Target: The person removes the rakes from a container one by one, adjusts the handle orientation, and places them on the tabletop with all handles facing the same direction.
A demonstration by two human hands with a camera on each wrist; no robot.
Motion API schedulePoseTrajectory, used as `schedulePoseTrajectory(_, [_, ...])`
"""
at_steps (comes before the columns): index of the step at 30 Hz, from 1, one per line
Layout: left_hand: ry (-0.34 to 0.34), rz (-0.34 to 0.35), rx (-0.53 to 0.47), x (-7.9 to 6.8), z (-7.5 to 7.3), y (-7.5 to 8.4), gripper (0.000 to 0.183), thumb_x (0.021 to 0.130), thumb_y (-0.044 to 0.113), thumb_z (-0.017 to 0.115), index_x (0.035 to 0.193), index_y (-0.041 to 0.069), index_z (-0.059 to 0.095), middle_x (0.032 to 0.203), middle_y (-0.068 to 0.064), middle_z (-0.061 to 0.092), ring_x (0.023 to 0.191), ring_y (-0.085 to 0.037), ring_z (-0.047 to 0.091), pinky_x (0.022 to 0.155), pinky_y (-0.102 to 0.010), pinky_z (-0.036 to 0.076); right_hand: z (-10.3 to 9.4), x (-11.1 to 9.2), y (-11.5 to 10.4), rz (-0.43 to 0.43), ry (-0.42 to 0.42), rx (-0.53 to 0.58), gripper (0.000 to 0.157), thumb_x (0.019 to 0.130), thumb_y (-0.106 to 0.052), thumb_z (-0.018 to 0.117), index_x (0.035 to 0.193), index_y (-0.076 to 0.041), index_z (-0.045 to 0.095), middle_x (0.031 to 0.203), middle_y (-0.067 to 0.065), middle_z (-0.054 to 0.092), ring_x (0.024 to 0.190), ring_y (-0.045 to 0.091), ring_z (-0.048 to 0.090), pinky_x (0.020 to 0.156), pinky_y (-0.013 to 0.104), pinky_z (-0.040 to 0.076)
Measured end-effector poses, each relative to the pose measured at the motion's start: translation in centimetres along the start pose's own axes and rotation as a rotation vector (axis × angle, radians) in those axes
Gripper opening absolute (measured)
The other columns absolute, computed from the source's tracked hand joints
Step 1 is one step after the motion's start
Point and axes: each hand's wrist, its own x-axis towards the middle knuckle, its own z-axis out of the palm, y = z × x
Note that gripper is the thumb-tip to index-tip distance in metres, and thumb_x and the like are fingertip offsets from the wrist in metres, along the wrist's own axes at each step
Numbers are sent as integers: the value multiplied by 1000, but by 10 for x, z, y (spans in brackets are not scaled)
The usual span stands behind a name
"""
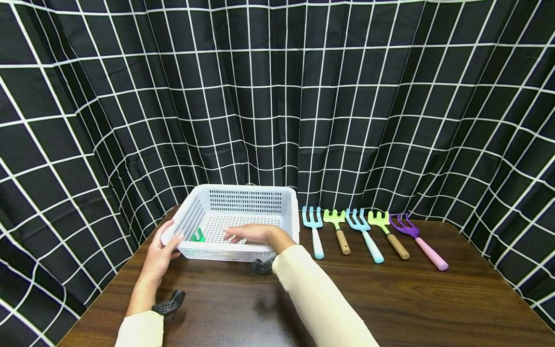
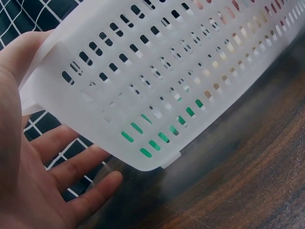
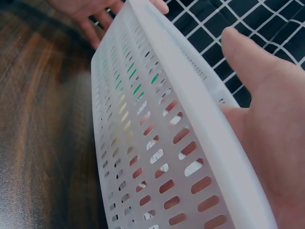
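A white slotted plastic basket (image 1: 243,188) stands on the table at centre left. My left hand (image 1: 158,255) holds its front left corner, with the thumb over the rim and the other fingers spread outside, below it. Inside the basket lies a small green hand fork (image 1: 199,236); its green prongs and a tan part show through the slots in both wrist views. My right hand (image 1: 256,233) reaches over the front rim into the basket, beside the green fork. In the right wrist view its thumb stands raised and apart; the front wall partly hides its fingers.
Right of the basket, several hand forks lie in a row: a blue one (image 1: 318,241), a green one with a wooden handle (image 1: 342,241), another blue one (image 1: 372,246), another green one (image 1: 396,246) and a purple one with a pink handle (image 1: 429,250). A black gridded curtain (image 1: 277,96) surrounds the brown table (image 1: 217,299).
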Motion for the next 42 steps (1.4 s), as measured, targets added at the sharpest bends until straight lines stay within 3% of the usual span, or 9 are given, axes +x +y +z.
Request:
schedulePoseTrajectory(7, [10,27,6,-1,1,2,59,101,21,54,153,14,25,136,-19,45,90,4,54,79,-35,49,-1,-2,-2,-17,-9,206,55,104,-42,34,140,-2,49,129,15,59,126,25,49,102,40,38])
schedulePoseTrajectory(16, [23,32,10,0,0,0,59,100,22,55,152,14,27,124,-7,49,89,3,55,79,-36,50,-1,-2,-2,-39,-34,275,56,104,-41,37,141,0,46,128,15,59,121,24,52,99,38,40])
schedulePoseTrajectory(23, [27,33,5,-1,0,2,58,100,22,55,151,15,28,125,-8,48,89,3,55,78,-35,50,-2,0,-3,-76,-50,363,58,104,-40,36,143,3,40,130,22,57,104,27,60,87,33,46])
schedulePoseTrajectory(30, [15,16,2,-1,0,2,60,100,23,55,152,15,27,121,-1,50,90,3,55,80,-35,50,-2,-3,-3,-83,-92,371,55,105,-37,33,144,2,39,133,21,55,108,25,59,88,32,46])
schedulePoseTrajectory(33, [13,3,3,-1,0,2,60,100,24,55,153,17,26,119,3,51,91,3,55,81,-36,49,-2,-5,-3,-83,-54,387,54,104,-38,37,142,0,42,130,21,57,96,22,60,82,30,46])
schedulePoseTrajectory(36, [11,-3,2,-1,1,2,61,101,24,55,153,17,25,125,-3,50,91,3,55,82,-36,49,-2,-7,-4,-104,11,413,52,103,-37,41,140,-1,45,127,21,59,89,23,60,80,33,46])
schedulePoseTrajectory(42, [3,-4,1,-1,1,2,60,101,22,53,154,16,24,139,-17,44,91,5,53,82,-36,49,-3,-9,-5,-176,165,418,40,101,-24,51,134,-1,54,116,20,65,99,42,62,89,50,48])
